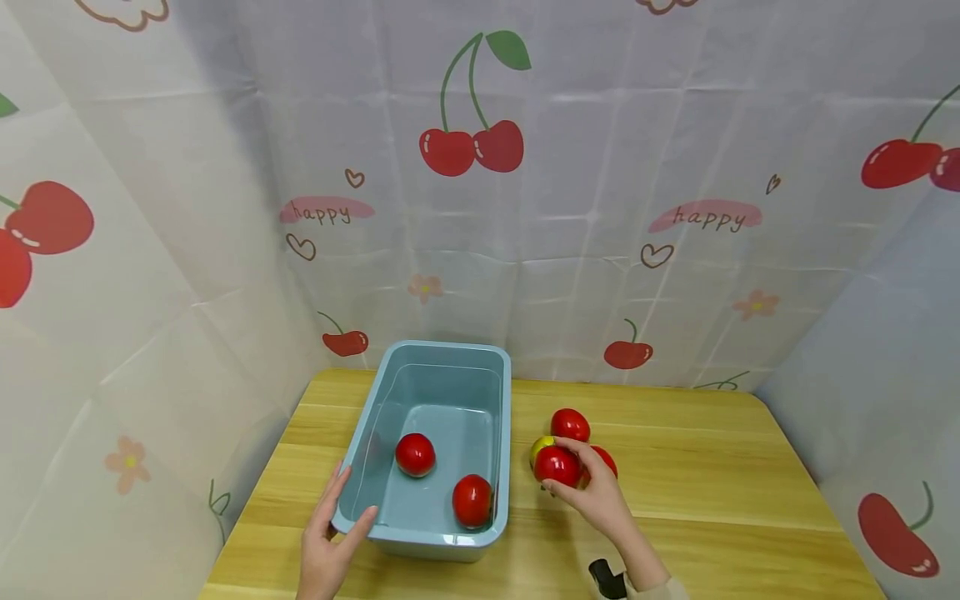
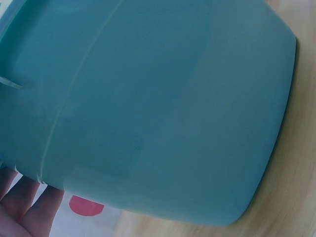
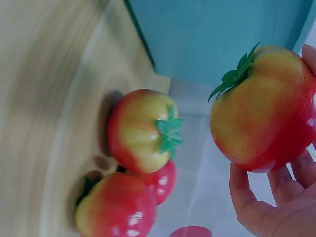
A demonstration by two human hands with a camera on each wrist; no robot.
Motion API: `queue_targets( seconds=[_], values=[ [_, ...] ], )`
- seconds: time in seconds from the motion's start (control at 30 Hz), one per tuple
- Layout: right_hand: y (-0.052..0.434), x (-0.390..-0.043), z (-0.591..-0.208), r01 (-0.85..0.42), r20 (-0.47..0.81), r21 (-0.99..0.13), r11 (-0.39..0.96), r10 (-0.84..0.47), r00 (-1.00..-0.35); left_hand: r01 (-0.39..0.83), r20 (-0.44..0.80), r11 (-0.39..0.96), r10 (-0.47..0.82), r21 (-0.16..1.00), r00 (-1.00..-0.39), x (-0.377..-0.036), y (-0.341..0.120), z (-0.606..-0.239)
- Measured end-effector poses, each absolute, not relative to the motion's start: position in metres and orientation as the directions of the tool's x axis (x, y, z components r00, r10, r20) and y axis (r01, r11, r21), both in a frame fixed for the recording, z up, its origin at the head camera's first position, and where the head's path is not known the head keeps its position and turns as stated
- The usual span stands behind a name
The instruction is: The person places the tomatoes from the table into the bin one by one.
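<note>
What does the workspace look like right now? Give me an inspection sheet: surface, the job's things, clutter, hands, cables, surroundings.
Surface: wooden table, light planks.
Job's things: blue plastic bin on the table, two tomatoes inside; one tomato in hand, lifted beside the bin; three more tomatoes on the table, bunched together and touching.
Clutter: nothing seen.
Hands: left hand grips the bin's near left corner; right hand holds the lifted tomato in curled fingers.
Cables: nothing seen; a dark wrist strap shows at the right wrist.
Surroundings: cherry-print curtain on three sides, printed "happy".
</note>
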State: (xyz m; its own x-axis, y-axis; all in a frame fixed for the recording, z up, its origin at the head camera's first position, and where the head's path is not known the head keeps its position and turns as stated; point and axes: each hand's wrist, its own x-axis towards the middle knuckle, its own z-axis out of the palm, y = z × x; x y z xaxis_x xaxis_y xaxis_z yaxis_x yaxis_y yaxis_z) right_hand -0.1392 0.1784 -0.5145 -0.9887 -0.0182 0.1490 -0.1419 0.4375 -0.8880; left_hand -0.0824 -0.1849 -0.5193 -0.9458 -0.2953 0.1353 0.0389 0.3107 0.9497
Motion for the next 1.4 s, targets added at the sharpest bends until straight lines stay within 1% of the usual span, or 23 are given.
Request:
queue_targets(
  seconds=[0.27, 0.77, 0.8, 1.0, 1.03, 1.23, 1.4],
  values=[
    [0.174, -0.142, -0.5, -0.219, 0.216, -0.882, 0.418, -0.054, -0.975, 0.042, 0.145, 0.322, -0.301, 0.946, -0.943, -0.084, -0.187, -0.524],
    [0.161, -0.144, -0.47, -0.284, 0.281, -0.863, 0.418, -0.071, -0.957, 0.05, 0.15, 0.314, -0.301, 0.948, -0.942, -0.083, -0.187, -0.524],
    [0.159, -0.142, -0.463, -0.285, 0.279, -0.864, 0.416, -0.077, -0.957, 0.049, 0.149, 0.314, -0.302, 0.948, -0.942, -0.083, -0.187, -0.524],
    [0.153, -0.144, -0.454, -0.303, 0.285, -0.877, 0.373, -0.104, -0.953, 0.034, 0.133, 0.309, -0.307, 0.951, -0.942, -0.084, -0.187, -0.525],
    [0.153, -0.146, -0.458, -0.308, 0.288, -0.878, 0.367, -0.108, -0.951, 0.034, 0.133, 0.309, -0.307, 0.951, -0.942, -0.084, -0.187, -0.525],
    [0.146, -0.147, -0.453, -0.298, 0.27, -0.885, 0.358, -0.126, -0.955, 0.026, 0.129, 0.309, -0.316, 0.951, -0.94, -0.084, -0.187, -0.524],
    [0.138, -0.146, -0.448, -0.329, 0.295, -0.879, 0.346, -0.148, -0.944, 0.02, 0.122, 0.306, -0.316, 0.952, -0.941, -0.084, -0.186, -0.523]
  ],
)
